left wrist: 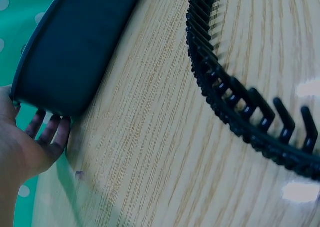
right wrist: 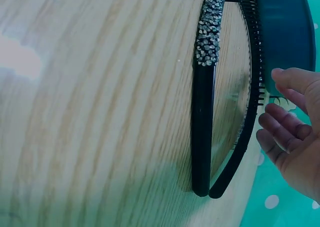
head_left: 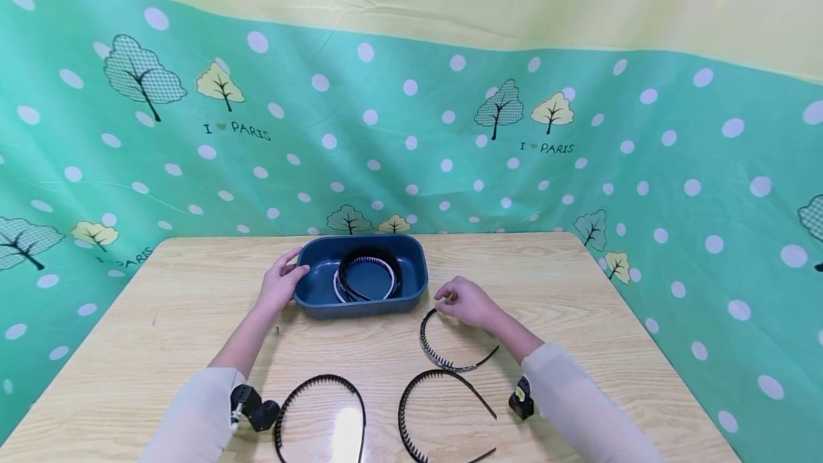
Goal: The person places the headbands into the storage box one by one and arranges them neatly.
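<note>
At the far side of the table my left hand [head_left: 281, 283] holds the left end of a dark blue plastic bin [head_left: 360, 309], thumb over the rim and fingers against the outside wall. Inside the bin lie black headbands [head_left: 347, 279] and a pale toothed headband [head_left: 336, 288]. My right hand [head_left: 468, 302], fingers loosely bent, hovers by the upper end of a black toothed headband [head_left: 444, 361] to the bin's right. The right wrist view shows sparkly stones [right wrist: 209, 42] on this headband and nothing between thumb and fingers.
Two more black toothed headbands lie nearer me, one at the left [head_left: 281, 413] and one at the right [head_left: 405, 416]. The wooden table [head_left: 193, 291] ends at a green polka-dot cloth [head_left: 411, 163] hanging behind and along the sides.
</note>
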Action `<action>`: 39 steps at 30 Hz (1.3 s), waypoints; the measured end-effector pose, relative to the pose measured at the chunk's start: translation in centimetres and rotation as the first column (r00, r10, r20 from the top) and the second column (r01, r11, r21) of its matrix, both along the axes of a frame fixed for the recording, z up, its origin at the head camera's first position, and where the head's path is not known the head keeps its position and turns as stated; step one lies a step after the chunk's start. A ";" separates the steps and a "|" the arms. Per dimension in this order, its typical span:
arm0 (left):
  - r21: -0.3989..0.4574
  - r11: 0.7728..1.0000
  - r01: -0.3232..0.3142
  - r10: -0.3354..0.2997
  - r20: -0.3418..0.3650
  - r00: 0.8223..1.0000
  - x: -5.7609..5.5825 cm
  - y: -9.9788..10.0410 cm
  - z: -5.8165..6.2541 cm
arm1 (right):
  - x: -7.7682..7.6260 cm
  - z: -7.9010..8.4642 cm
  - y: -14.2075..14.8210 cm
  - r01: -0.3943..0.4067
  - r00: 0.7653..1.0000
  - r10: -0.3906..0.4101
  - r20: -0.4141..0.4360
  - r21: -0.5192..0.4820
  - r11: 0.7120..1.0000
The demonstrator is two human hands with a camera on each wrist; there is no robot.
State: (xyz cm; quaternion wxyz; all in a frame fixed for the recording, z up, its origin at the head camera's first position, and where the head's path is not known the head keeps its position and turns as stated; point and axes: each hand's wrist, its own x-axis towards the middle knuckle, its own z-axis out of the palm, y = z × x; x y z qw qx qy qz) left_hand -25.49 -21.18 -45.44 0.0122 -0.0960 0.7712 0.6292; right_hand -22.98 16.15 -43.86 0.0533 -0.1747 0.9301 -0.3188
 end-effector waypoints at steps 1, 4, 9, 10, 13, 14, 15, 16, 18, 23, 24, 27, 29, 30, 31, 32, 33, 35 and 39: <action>-0.001 1.000 0.000 0.000 -0.001 1.000 0.0 0.0 0.0 | 0.0 -0.1 0.0 -0.011 1.000 0.011 -0.006 0.015 1.000; -0.005 1.000 0.002 -0.002 -0.004 1.000 0.0 0.0 0.0 | 0.0 -0.2 -0.1 -0.047 0.999 0.048 -0.018 0.040 0.998; -0.013 1.000 0.006 -0.006 -0.006 1.000 0.1 0.0 0.1 | 0.2 0.0 -0.3 -0.106 0.993 0.109 -0.044 0.058 0.993; -0.015 1.000 0.008 -0.008 -0.006 1.000 0.1 0.0 0.1 | 0.2 0.0 -0.4 -0.113 0.992 0.116 -0.043 0.060 0.992; -0.021 1.000 0.010 -0.010 -0.006 1.000 0.1 0.1 0.2 | 0.2 -0.1 -0.4 -0.124 0.991 0.127 -0.044 0.073 0.990; -0.025 1.000 0.010 -0.010 -0.007 1.000 0.2 0.1 0.2 | 0.1 -0.1 -0.5 -0.124 0.991 0.127 -0.038 0.073 0.990; -0.027 1.000 0.009 -0.009 -0.007 1.000 0.2 0.1 0.2 | 0.1 -0.2 -0.5 -0.126 0.991 0.129 -0.033 0.071 0.989; -0.029 1.000 0.009 -0.010 -0.006 1.000 0.2 0.1 0.2 | 0.1 -0.2 -0.5 -0.128 0.991 0.130 -0.028 0.069 0.989; -0.031 0.999 0.010 -0.010 -0.005 1.000 0.2 0.2 0.3 | 0.1 -0.3 -0.5 -0.132 0.991 0.134 -0.018 0.076 0.988; -0.030 1.000 0.008 -0.008 -0.002 1.000 0.2 0.2 0.3 | 0.0 -0.5 -0.5 -0.174 0.983 0.180 -0.041 0.115 0.978; -0.030 1.000 0.007 -0.007 -0.002 1.000 0.2 0.2 0.3 | -0.1 -0.6 -0.6 -0.183 0.981 0.191 -0.047 0.125 0.975; -0.030 1.000 0.008 -0.008 0.000 1.000 0.2 0.2 0.3 | -0.1 -0.7 -0.6 -0.213 0.972 0.224 -0.066 0.136 0.967; -0.032 0.999 0.010 -0.010 0.001 1.000 0.2 0.2 0.3 | -0.1 -0.7 -0.6 -0.229 0.968 0.241 -0.074 0.145 0.963; -0.032 0.999 0.009 -0.009 0.001 1.000 0.2 0.2 0.3 | -0.1 -0.8 -0.7 -0.237 0.965 0.251 -0.083 0.149 0.960; -0.033 0.999 0.009 -0.009 0.001 1.000 0.2 0.2 0.3 | -0.2 -0.8 -0.7 -0.244 0.961 0.259 -0.091 0.151 0.958; -0.034 0.999 0.009 -0.009 0.001 1.000 0.2 0.2 0.3 | -0.2 -0.8 -0.7 -0.249 0.959 0.266 -0.098 0.155 0.956; -0.035 0.999 0.009 -0.009 0.001 1.000 0.2 0.1 0.3 | -0.2 -0.8 -0.7 -0.253 0.957 0.271 -0.105 0.160 0.954; -0.035 0.999 0.009 -0.009 0.000 1.000 0.2 0.1 0.3 | -0.2 -0.9 -0.7 -0.257 0.954 0.278 -0.115 0.165 0.952; -0.035 0.999 0.009 -0.009 -0.002 1.000 0.1 0.1 0.2 | -0.2 -0.9 -0.6 -0.253 0.953 0.275 -0.125 0.165 0.953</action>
